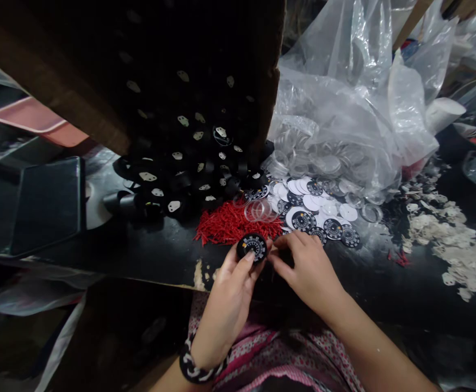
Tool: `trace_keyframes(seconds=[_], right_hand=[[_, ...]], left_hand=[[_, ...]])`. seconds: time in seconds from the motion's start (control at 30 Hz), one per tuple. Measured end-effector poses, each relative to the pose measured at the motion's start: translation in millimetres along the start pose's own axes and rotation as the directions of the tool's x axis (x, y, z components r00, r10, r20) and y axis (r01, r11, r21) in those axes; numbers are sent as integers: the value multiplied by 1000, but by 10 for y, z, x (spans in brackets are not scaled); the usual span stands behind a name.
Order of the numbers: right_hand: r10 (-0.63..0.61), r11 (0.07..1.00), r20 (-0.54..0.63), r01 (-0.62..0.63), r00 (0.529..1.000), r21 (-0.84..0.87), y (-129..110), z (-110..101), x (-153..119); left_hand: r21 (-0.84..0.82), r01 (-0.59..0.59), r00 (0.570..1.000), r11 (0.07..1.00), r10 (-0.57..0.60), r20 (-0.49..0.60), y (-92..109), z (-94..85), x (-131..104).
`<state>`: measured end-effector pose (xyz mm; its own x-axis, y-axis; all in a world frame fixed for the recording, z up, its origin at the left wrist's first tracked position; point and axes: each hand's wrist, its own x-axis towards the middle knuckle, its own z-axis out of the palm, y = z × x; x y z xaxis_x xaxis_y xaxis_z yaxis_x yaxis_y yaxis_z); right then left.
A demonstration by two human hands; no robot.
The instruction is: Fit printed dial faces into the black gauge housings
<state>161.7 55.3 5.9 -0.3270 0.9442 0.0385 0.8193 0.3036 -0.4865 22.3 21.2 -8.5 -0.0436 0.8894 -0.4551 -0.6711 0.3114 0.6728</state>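
Observation:
My left hand (234,286) is closed around a round black gauge (251,246), its thumb pressed on the lower part of the numbered dial face. The dial has white markings and one orange-yellow mark. Close by on the right, the thumb and fingers of my right hand (309,267) are drawn together at the gauge's edge; whatever lies between them is too small to make out. Just beyond the hands is a heap of thin red pointers (225,223). Printed dial discs (303,220), some white side up, are piled behind my right hand.
A large cardboard box (276,92) lies open, spilling black gauge cases (178,207). Clear plastic rings (258,210) rest on the red heap. A plastic bag (344,103) covers more clear parts. Pale small parts (445,234) are heaped right; a black tray (48,204) stands left.

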Motion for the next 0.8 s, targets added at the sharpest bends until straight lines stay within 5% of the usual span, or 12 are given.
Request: trace_keyframes(seconds=[0.23,0.53,0.63,0.73,0.8], right_hand=[[51,995,-25,-53,998,-90,104,-94,-107],[-42,969,90,63,995,-238,69,-69,67],[-75,997,26,74,997,26,45,-45,30],[-102,899,-78,125,992,420,17,-29,-66],[-78,857,-138,137,987,497,12,-27,-134]], left_hand=[[13,-63,997,998,64,-31,56,-62,-58],[54,-6,998,999,10,-68,72,-166,-156],[-44,83,996,996,-85,-33,39,-115,-177],[-183,222,975,958,-216,50,34,-45,-160],[-232,237,971,943,-224,80,37,-8,-143]])
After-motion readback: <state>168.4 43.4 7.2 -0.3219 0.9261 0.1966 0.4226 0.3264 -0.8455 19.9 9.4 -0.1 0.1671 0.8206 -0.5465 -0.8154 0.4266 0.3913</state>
